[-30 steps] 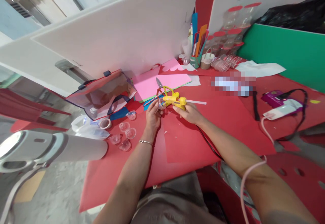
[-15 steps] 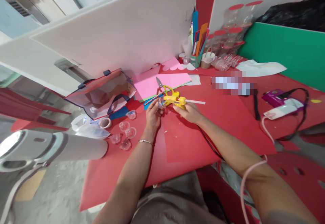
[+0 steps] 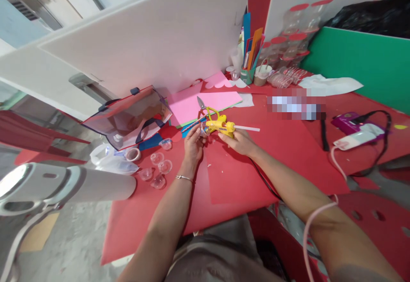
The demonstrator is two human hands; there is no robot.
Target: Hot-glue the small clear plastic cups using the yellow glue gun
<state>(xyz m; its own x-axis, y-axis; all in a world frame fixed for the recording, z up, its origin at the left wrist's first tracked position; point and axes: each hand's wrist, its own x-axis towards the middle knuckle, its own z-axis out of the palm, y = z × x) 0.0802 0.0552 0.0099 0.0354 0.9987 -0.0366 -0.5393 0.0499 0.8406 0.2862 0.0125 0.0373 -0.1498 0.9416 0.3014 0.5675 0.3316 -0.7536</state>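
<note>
My right hand [image 3: 238,142] is wrapped round the handle of a yellow hot glue gun [image 3: 221,125], with a clear glue stick [image 3: 248,128] poking out of its back end. The gun's nozzle points left into a small clear plastic cup [image 3: 204,129], which the fingers of my left hand [image 3: 194,142] pinch. Whether the nozzle touches the cup I cannot tell. Scissors with yellow handles [image 3: 209,112] lie just behind the gun. Left of my left hand, several similar clear cups [image 3: 165,167] are scattered on the red table [image 3: 192,207].
Pink paper sheets [image 3: 188,107] and a see-through bag [image 3: 134,115] lie behind my hands. A white cylinder [image 3: 99,182] stands at the left edge. On the right are a purple box [image 3: 347,122] and a white power strip [image 3: 357,139] with a pink cord. Coloured strips stand in a green holder [image 3: 246,76].
Almost nothing differs. Both hands, the cup and the glue gun keep their places; the view has shifted very slightly.
</note>
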